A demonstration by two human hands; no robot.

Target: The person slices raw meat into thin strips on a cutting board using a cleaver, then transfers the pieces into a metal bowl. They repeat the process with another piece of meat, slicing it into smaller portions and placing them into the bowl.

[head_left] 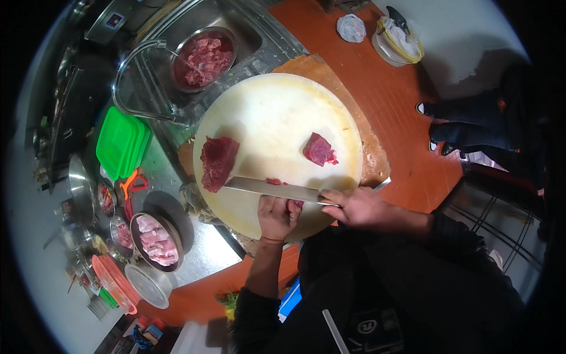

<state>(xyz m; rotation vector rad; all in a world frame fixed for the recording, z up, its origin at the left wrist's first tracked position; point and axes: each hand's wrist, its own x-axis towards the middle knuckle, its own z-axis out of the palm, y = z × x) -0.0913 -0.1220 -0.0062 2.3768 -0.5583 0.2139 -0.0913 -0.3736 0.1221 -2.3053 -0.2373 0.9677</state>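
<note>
Just below the frame's centre, the right grip (357,206) clasps a long kitchen knife (272,189); the left grip (276,216) pins red meat (296,203), which, slipping, could let the knife nick that hand.

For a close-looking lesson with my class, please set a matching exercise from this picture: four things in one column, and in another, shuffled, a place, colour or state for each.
Column one
1. Knife
2. Large bowl of chopped red meat
3. Plastic basket nearest the sink
4. Chopping board

Column two
A. Bright green
B. Round and cream-white
C. Held in the person's right hand
D. In the sink

Right pairs: 1-C, 2-D, 3-A, 4-B
</note>
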